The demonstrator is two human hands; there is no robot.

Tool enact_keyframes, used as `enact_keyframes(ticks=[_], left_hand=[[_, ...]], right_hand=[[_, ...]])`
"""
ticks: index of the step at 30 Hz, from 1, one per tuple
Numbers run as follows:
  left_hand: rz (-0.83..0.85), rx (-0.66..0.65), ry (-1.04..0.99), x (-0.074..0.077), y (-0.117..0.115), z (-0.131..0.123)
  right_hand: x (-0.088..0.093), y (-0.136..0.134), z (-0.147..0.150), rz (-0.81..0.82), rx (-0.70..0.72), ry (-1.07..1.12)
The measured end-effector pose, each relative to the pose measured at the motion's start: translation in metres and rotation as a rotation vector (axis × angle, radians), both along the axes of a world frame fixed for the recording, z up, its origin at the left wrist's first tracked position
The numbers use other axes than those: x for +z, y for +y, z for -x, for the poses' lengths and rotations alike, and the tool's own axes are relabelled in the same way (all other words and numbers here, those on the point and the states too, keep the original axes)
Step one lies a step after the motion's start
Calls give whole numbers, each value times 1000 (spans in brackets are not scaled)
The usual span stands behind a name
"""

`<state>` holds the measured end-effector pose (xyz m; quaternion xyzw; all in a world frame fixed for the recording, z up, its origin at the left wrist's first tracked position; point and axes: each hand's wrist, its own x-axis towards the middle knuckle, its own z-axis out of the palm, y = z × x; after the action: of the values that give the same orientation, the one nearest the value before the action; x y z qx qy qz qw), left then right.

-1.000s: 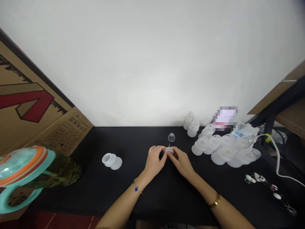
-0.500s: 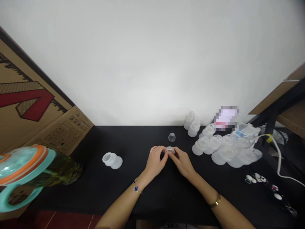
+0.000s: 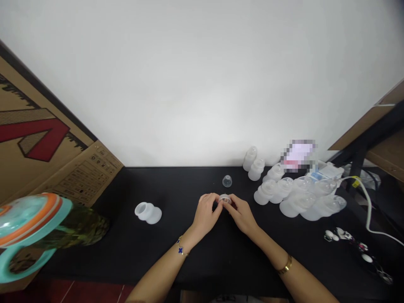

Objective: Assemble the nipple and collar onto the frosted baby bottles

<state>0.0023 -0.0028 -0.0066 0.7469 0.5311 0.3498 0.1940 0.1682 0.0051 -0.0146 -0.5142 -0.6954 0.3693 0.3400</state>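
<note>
Between my two hands is a small white screw ring of a baby bottle [image 3: 225, 197], with something clear in its middle that is too small to make out. My left hand [image 3: 206, 209] grips its left side with closed fingers. From the right, my right hand [image 3: 242, 213] pinches it, thumb near the ring's front edge. Just beyond them a clear dome cap [image 3: 227, 181] rests on the black table [image 3: 176, 185]. Off to the left stands an open white bottle body [image 3: 148, 213] without a top.
Several capped white baby bottles [image 3: 293, 198] crowd the right side, near a pixelated screen [image 3: 298, 155] and a white cable [image 3: 368, 210]. A beaded string [image 3: 347, 236] lies closer. At left are a large teal-lidded jug [image 3: 34, 219] and a cardboard box [image 3: 78, 176].
Both hands stay on the ring with hardly any movement. The whole view has shifted very slightly.
</note>
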Motion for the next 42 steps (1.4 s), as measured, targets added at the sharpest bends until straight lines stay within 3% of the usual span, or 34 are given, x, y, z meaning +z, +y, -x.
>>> enact_keyframes(ticks=[42], left_hand=[[77,58,-51,-4,1,1]], right_hand=[[0,1,3,-46,-4,75]])
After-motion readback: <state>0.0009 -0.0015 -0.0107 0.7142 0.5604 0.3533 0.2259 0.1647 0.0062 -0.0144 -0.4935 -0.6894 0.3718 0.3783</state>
